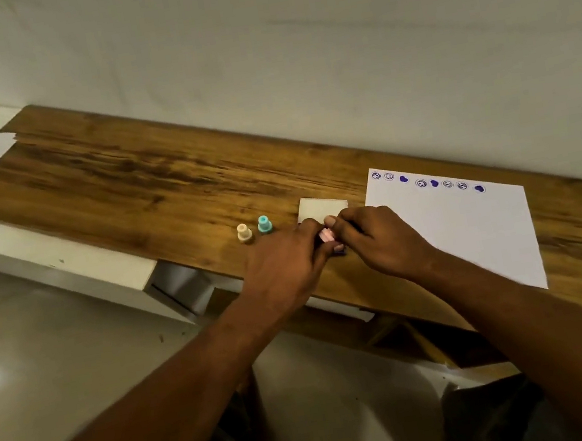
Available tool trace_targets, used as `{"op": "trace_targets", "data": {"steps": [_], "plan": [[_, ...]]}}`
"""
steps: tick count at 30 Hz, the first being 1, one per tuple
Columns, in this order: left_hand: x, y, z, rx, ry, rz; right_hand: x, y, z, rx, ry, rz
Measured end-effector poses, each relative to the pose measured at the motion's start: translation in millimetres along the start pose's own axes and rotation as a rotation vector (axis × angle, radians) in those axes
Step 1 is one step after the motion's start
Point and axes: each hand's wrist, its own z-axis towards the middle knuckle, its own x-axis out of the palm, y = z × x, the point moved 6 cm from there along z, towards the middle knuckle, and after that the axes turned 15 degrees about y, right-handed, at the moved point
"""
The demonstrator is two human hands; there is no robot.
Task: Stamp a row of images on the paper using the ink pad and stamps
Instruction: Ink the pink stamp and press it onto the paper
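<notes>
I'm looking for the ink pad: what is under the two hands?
A pink stamp shows between the left hand and right hand. A pale square lid sticks out behind them. Any ink pad beneath is covered.

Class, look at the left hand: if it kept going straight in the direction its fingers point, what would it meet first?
Probably the pink stamp, pinched between the left hand and the right hand. The right hand's fingertips lie just beyond it. Depth is hard to judge here.
</notes>
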Motion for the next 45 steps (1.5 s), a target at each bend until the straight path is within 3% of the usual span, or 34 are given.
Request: {"op": "trace_targets", "data": {"steps": [2, 7, 11, 13, 17, 20, 25, 38, 45], "plan": [[4.3, -1.1, 1.8, 0.03, 0.035, -0.047, 2.7, -4.0, 4.1, -0.013, 0.018, 0.022], [13.4, 7.7, 10.4, 0.167, 0.046, -0.696, -2.0, 2.4, 14.8, -0.152, -0.007, 0.133], [19.3, 12.5, 16.5, 0.146, 0.074, -0.928, -3.7, 1.7, 24.5, -0.242, -0.036, 0.114], [18.8, 17.1, 17.6, 0.157, 0.089, -0.841, -3.5, 0.0, 28.5, -0.256, -0.055, 0.063], [13.5, 31.9, 14.5, 0.078, 0.178, -0.172, -1.5, -18.2, 39.4, -0.16, -0.106, -0.079], [22.8, 43.3, 6.0, 0.016, 0.265, 0.124, 3.7, -35.5, 47.8, -0.021, -0.081, -0.221], [47.7, 39.0, -11.5, 0.017, 0.432, 0.149, 12.5, -41.1, 56.5, 0.03, -0.074, -0.489], [55.9, 34.9, -13.2, 0.019, 0.431, 0.167, 17.5, -29.8, 71.4, 0.067, -0.002, -0.625], [63.9, 35.7, -12.5, 0.005, 0.424, 0.18, -33.6, 40.7, 50.2, -0.06, -0.285, -0.628]]}}
